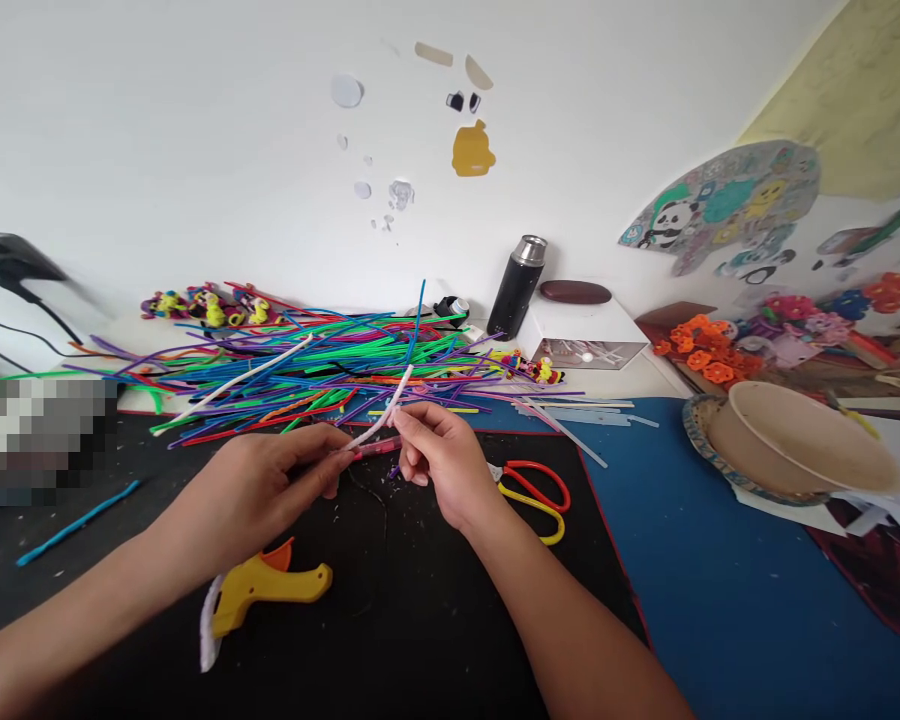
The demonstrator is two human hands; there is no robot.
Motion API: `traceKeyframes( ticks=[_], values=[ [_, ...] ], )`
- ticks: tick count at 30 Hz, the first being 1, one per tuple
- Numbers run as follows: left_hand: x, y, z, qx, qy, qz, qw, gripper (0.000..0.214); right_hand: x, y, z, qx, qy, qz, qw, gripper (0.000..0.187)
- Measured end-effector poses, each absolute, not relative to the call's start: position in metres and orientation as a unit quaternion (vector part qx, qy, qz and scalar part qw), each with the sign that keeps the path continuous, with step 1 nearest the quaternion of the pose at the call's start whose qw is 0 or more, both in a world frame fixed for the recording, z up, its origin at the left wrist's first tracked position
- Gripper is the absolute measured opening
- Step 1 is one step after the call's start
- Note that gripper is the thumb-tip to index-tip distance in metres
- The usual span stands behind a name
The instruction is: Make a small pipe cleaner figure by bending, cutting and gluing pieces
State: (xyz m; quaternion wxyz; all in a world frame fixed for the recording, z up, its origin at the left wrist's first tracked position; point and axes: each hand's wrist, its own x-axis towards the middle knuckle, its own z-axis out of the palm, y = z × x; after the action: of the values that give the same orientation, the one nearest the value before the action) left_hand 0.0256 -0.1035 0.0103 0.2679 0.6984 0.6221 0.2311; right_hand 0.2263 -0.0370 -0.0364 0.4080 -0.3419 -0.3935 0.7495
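A pale pinkish-white pipe cleaner runs between my two hands, its free end sticking up past the right fingertips. My left hand pinches its lower end between thumb and fingers. My right hand grips it further up, fingers curled in. Just below, a pinkish-red slim object shows between the hands; its kind is unclear. Red-and-yellow-handled scissors lie right of my right hand, their blades mostly hidden. Under my left forearm sits a yellow glue gun, partly covered. A blue pipe cleaner piece lies at the left.
Behind my hands spreads a heap of coloured pipe cleaners. A black thermos and a white box stand by the wall. Clear glue sticks lie on the blue mat. A beige bowl is at the right.
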Motion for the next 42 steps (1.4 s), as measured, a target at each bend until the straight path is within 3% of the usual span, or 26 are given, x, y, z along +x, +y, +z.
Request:
traceKeyframes(
  ticks=[13,42],
  values=[
    [0.023,-0.106,0.006,0.717,0.608,0.186,0.286,0.041,0.227,-0.037,-0.037,-0.337,-0.395,0.752,0.406,0.036],
    [0.011,-0.124,-0.001,0.697,0.595,0.232,0.327,0.033,0.225,-0.038,-0.042,-0.352,-0.404,0.744,0.399,0.033]
  ],
)
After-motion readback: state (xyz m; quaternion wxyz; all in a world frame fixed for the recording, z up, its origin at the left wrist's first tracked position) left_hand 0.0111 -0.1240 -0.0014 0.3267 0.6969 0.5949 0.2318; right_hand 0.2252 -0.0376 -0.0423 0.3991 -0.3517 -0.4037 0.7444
